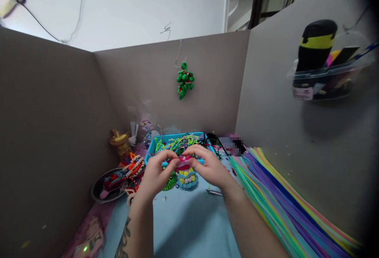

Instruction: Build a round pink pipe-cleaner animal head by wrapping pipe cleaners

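My left hand (158,171) and my right hand (209,167) meet in front of me, thumbs and forefingers pinched on a small bright pink piece (184,163). The fingers cover part of it, so its exact kind cannot be made out. Just below it, on the light blue cloth (183,218), sit a fuzzy blue figure with yellow eyes (187,181) and a fuzzy green one (169,182). Behind my hands stands a blue tray (151,149) heaped with pipe cleaner scraps (171,144).
Long coloured pipe cleaners (275,195) lie along the right wall. A metal tool (214,192) rests by my right wrist. At left are a bowl (96,191) of crafted pieces and a lidded cup (120,141). A green ornament (185,80) and a plastic holder (322,76) hang on the panels.
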The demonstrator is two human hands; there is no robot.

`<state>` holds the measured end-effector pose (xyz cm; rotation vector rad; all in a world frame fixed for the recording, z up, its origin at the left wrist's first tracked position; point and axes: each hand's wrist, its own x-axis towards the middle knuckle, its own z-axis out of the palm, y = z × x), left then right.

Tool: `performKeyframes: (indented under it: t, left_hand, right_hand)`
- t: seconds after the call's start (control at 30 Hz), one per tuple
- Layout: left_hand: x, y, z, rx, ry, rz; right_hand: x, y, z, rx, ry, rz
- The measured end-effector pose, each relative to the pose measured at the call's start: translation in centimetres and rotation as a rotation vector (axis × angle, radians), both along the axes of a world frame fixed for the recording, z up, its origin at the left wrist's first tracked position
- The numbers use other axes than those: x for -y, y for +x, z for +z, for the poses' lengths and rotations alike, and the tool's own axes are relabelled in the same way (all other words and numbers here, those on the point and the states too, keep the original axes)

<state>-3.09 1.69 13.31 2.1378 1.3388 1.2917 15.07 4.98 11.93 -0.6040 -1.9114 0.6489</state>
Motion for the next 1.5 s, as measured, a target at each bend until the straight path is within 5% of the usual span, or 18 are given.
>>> performKeyframes:
  t: [0.27, 0.57, 1.5]
  left_hand:
    - [-0.3, -0.4, -0.4, 0.169, -0.096, -0.043]
    - [0.3, 0.2, 0.5, -0.041, 0.025, -0.03]
    - [1.2, 1.0, 0.8, -0.329, 0.044, 0.116]
  right_hand:
    - [0.3, -0.1, -0.1, -0.033, -0.125, 0.032]
    - [0.5, 0.0, 0.3, 0.009, 0.006, 0.006]
    - [0.1, -0.4, -0.2, -0.006, -0.116, -0.024]
